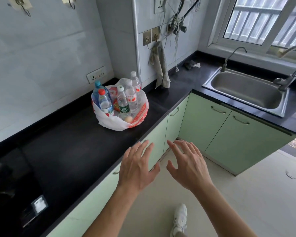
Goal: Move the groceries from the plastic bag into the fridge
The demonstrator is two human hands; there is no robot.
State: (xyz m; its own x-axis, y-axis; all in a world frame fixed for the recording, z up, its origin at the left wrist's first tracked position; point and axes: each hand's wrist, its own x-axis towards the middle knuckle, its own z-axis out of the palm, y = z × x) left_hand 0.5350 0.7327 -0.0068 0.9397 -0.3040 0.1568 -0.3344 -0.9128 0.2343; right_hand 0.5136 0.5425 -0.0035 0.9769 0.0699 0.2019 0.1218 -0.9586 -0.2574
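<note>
A white and red plastic bag [109,121] stands open on the black countertop [72,144] near the wall. Several water bottles stand upright in it, among them a red-capped bottle [105,102], a green-labelled bottle [123,104] and a red-labelled bottle [132,98]. An egg [128,119] lies at the bag's front. My left hand [137,168] and my right hand [188,166] hover side by side in front of the counter edge, below the bag, fingers spread and holding nothing. No fridge is in view.
Pale green cabinet doors [217,127] run under the L-shaped counter. A steel sink [246,89] with taps sits at the right below a window. A grey cloth [160,65] hangs on a wall hook. A dark stove [12,194] occupies the near left.
</note>
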